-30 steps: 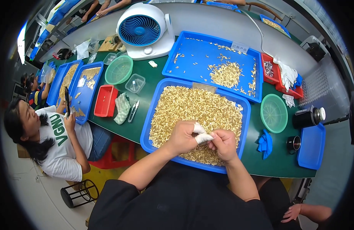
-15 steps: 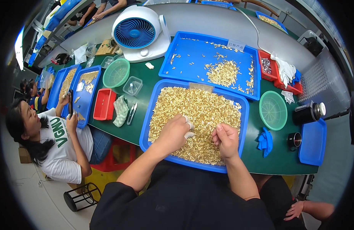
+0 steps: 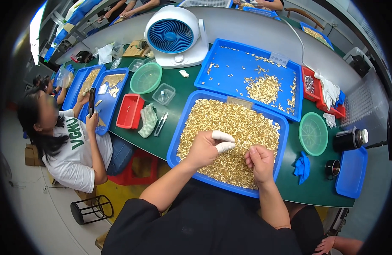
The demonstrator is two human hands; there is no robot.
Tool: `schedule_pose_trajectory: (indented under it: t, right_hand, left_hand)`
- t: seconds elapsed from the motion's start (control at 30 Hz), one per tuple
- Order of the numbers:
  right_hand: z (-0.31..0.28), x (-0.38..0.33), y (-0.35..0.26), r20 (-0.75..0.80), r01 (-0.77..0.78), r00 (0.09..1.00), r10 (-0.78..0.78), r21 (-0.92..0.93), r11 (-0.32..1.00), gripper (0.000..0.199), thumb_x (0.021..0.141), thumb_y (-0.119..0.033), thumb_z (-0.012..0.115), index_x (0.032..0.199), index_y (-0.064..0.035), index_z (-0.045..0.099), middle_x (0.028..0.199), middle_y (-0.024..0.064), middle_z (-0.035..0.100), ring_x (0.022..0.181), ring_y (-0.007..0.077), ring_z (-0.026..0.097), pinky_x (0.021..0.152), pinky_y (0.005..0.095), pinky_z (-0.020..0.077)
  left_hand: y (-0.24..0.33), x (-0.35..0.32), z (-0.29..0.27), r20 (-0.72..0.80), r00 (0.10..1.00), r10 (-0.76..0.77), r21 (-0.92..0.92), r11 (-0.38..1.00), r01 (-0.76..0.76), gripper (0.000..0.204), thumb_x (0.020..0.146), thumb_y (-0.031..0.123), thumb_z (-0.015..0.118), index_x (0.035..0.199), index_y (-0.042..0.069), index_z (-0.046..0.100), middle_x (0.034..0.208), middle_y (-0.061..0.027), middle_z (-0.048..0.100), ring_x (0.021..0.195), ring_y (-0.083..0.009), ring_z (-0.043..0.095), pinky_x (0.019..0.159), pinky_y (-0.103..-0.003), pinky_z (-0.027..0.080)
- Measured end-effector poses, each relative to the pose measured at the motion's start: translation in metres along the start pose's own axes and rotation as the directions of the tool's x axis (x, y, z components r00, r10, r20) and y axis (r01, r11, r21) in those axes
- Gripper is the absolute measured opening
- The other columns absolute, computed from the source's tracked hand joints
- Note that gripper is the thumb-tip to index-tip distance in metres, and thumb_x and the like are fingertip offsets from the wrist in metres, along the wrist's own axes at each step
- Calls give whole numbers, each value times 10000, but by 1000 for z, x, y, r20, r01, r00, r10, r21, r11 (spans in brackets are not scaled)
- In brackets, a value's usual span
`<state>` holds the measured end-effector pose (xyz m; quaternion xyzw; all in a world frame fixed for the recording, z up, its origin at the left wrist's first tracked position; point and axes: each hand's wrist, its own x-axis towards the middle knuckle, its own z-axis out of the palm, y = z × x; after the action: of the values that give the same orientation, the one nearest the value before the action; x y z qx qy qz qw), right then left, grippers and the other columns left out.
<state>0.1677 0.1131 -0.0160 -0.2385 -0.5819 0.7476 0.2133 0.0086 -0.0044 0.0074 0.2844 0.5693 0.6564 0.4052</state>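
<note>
A blue tray [image 3: 174,144] in front of me is filled with a heap of small gold-coloured metal pieces [image 3: 213,114]. Over the heap, my left hand [image 3: 206,148] points its thumb and forefinger toward the right, both tips wearing white finger cots and brought close together; anything between them is too small to make out. Just to its right, my right hand [image 3: 262,163] is curled with thumb against forefinger, and its contents are hidden. Behind stands a larger blue tray [image 3: 223,70] with a looser scatter of gold pieces [image 3: 264,89].
A white fan [image 3: 174,36] stands at the back. Leftward are a green basket [image 3: 146,78], a red bin [image 3: 129,111], a clear box [image 3: 164,94] and tweezers [image 3: 161,124]. Rightward are another green basket [image 3: 313,134], a blue cloth [image 3: 302,165] and a mug [image 3: 332,169]. A co-worker [image 3: 77,148] sits at left.
My left hand has lifted from the heap, its covered fingertips now pointing toward my right hand. My right hand stays curled in much the same place. The whole view has shifted slightly.
</note>
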Motion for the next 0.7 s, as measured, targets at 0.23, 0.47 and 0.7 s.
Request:
schedule_pose_trajectory:
  t: [0.23, 0.47, 0.7]
  right_hand:
    - [3, 0, -4, 40, 30, 999, -27, -68, 997, 279, 936, -156, 524, 724, 1, 614, 601, 17, 553, 517, 57, 474, 480, 202, 371]
    - [4, -1, 0, 25, 83, 996, -80, -156, 984, 283, 925, -138, 537, 693, 5, 614, 571, 20, 553, 486, 59, 477, 451, 207, 361]
    - [6, 0, -1, 15, 104, 995, -103, -208, 973, 315, 936, -192, 545, 683, -13, 601, 571, 12, 550, 491, 54, 471, 458, 195, 355]
  left_hand:
    - [0, -4, 3, 28, 1000, -12, 53, 999, 11, 130, 816, -32, 673, 946, -29, 685, 896, -78, 689, 829, -115, 637, 746, -250, 521]
    - [11, -7, 5, 5, 997, 79, 371, 926, -75, 107, 802, 71, 723, 896, 20, 715, 804, -45, 706, 726, -69, 625, 656, -230, 498]
    - [14, -2, 3, 48, 998, -52, 485, 874, 22, 100, 824, 97, 704, 869, 7, 706, 744, -56, 694, 667, -76, 615, 621, -245, 494]
